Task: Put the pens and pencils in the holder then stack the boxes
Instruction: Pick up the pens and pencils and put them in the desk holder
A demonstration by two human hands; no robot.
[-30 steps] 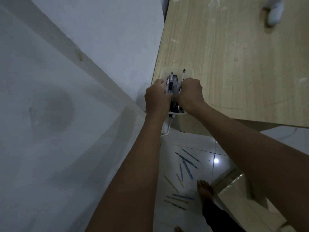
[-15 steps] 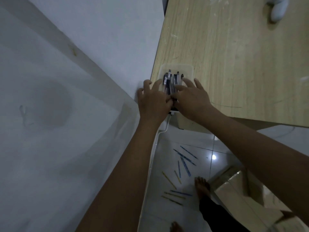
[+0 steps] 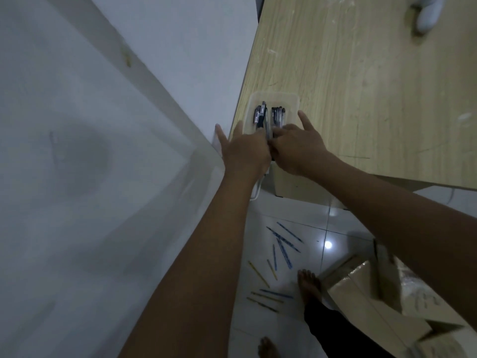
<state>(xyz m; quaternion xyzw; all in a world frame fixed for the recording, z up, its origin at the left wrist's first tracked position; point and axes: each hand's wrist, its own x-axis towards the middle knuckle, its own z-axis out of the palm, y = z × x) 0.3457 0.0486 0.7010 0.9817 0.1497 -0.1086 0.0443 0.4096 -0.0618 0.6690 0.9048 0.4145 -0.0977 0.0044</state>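
Several dark pens (image 3: 269,116) lie bunched — inside a translucent holder (image 3: 293,98).

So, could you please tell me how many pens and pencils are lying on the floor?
9 pens and pencils: six scattered on the tiles below the desk, three beside the bare foot. The left forearm may hide others.

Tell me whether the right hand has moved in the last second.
Yes. The right hand has uncurled from the pens; its fingers now reach up the tray's right side, farther onto the table.
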